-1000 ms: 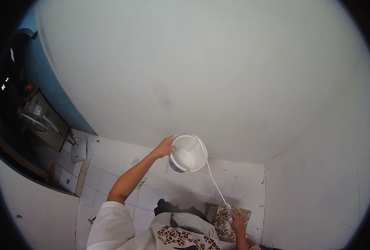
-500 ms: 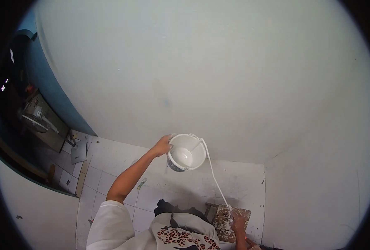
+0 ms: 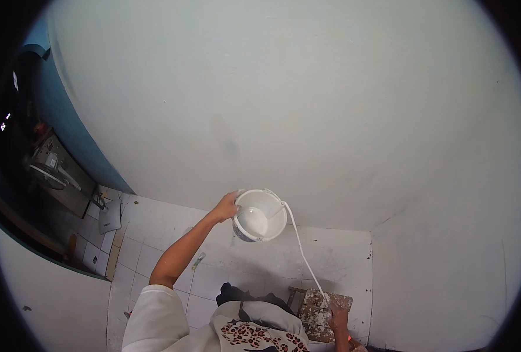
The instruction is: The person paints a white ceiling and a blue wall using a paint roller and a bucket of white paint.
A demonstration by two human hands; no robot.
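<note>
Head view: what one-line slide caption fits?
Left hand grips a bucket; a thin white cord or rod runs from it to the right hand.

Looks like smooth plastic on the bucket point(image 3: 278, 220), wet and glossy on the white liquid point(image 3: 253, 223) inside. Appears smooth along the white rod point(image 3: 302, 251). Looks like rough, splattered wood on the stool top point(image 3: 315, 315). Reads as soft, matt cloth on the shirt point(image 3: 160, 314), matt plaster on the wall point(image 3: 342, 117), smooth tile across the floor point(image 3: 207, 284).
</note>
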